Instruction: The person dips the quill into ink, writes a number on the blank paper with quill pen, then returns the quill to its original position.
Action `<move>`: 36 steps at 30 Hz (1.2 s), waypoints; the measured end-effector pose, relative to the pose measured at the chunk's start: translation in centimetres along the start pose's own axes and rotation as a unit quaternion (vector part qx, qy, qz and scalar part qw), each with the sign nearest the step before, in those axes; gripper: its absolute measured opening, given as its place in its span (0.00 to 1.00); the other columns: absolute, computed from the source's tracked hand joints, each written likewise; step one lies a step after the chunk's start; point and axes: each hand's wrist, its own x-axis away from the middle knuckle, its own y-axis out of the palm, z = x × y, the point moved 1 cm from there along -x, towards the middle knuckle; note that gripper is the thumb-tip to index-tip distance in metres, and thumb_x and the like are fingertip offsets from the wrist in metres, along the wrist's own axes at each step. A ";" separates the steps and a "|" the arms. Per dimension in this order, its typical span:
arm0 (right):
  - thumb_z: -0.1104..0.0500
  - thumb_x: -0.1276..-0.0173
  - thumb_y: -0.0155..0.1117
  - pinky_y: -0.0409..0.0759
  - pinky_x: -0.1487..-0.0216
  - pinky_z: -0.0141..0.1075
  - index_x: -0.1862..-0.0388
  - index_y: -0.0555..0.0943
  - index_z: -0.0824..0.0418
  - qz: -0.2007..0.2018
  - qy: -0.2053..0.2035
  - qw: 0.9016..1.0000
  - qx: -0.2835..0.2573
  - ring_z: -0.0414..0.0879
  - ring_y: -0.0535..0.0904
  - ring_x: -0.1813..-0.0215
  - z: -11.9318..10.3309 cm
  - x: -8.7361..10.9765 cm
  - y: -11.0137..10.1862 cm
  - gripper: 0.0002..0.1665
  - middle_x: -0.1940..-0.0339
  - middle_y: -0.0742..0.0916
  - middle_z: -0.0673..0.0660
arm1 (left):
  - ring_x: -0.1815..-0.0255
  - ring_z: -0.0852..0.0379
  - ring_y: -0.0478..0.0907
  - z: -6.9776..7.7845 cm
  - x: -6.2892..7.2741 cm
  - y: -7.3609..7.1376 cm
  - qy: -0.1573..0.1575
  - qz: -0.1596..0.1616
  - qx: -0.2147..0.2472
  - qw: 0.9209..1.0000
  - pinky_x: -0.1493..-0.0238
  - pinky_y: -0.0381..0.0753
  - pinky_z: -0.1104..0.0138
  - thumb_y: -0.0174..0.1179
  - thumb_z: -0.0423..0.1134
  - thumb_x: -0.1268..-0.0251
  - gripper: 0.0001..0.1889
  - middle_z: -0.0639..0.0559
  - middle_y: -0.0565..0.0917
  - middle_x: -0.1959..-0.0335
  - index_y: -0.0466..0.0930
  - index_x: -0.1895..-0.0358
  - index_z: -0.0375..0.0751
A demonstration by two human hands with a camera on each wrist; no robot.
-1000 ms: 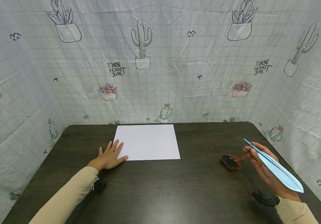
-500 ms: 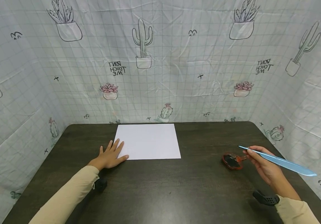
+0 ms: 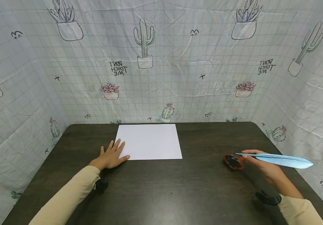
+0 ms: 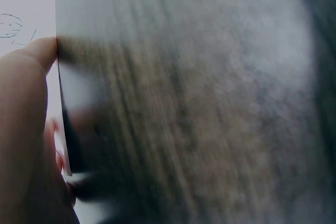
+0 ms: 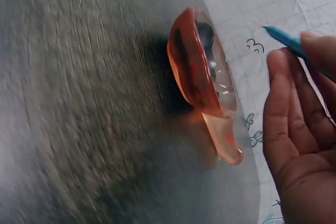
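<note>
My left hand (image 3: pixel 109 157) lies flat with fingers spread on the left edge of a white sheet of paper (image 3: pixel 153 140). In the left wrist view its thumb (image 4: pixel 39 51) reaches the paper's edge. At the right, my right hand (image 3: pixel 265 172) pinches a light blue feather quill pen (image 3: pixel 288 161) between thumb and fingers, its tip pointing left and its plume trailing right. That tip overlaps a small orange translucent dish (image 3: pixel 234 162) with a short handle in the head view. Dark liquid (image 5: pixel 206 38) shows inside the dish; the right wrist view has the blue tip (image 5: pixel 278 35) above its rim.
A dark wooden table (image 3: pixel 167 193) carries everything. White curtain cloth (image 3: pixel 178 62) printed with cacti surrounds the back and both sides. Black straps with cameras sit at both wrists, the right wristband (image 3: pixel 268 198) close over the table.
My right hand has turned the quill from a steep slant to nearly level and brought its tip down and left to the dish. My left hand stays on the paper.
</note>
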 end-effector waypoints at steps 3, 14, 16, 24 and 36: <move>0.56 0.26 0.56 0.76 0.54 0.27 0.42 0.73 0.73 -0.010 0.023 0.997 0.068 0.30 0.79 0.54 -0.4 -0.1 -0.2 0.23 0.58 0.88 0.51 | 0.23 0.35 0.30 -0.2 -0.1 0.1 0.000 -0.001 -0.002 1.000 0.37 0.26 0.31 0.36 0.72 0.33 0.47 0.41 0.35 0.22 0.38 0.22 0.45; 0.52 0.29 0.60 0.80 0.51 0.47 0.41 0.74 0.73 -0.057 0.057 0.984 0.158 0.36 0.82 0.56 -2.0 -0.5 -0.7 0.28 0.54 0.87 0.62 | 0.24 0.34 0.32 0.8 0.4 -0.3 -0.003 0.003 -0.004 1.000 0.37 0.29 0.30 0.42 0.64 0.29 0.42 0.39 0.38 0.22 0.41 0.22 0.43; 0.54 0.29 0.60 0.80 0.53 0.45 0.42 0.73 0.75 -0.067 0.048 0.983 0.163 0.41 0.84 0.56 -2.2 -0.7 -0.6 0.27 0.55 0.87 0.63 | 0.24 0.33 0.32 0.8 0.4 -0.4 -0.004 0.007 -0.005 1.000 0.37 0.29 0.30 0.42 0.64 0.29 0.42 0.38 0.38 0.22 0.41 0.22 0.43; 0.56 0.29 0.60 0.81 0.60 0.39 0.50 0.79 0.73 -0.078 0.037 0.976 0.198 0.40 0.84 0.60 -2.7 -1.5 -0.2 0.20 0.58 0.88 0.62 | 0.24 0.33 0.32 0.5 0.4 -0.3 -0.006 0.008 -0.004 1.000 0.37 0.28 0.30 0.41 0.65 0.29 0.43 0.39 0.38 0.22 0.41 0.22 0.44; 0.60 0.36 0.68 0.76 0.70 0.36 0.58 0.84 0.68 -0.055 -0.028 0.963 0.261 0.36 0.79 0.69 -3.1 -1.8 0.4 0.13 0.67 0.88 0.56 | 0.24 0.33 0.32 0.4 0.3 -0.3 -0.008 0.005 0.000 1.000 0.37 0.28 0.30 0.42 0.65 0.30 0.43 0.39 0.37 0.22 0.41 0.22 0.43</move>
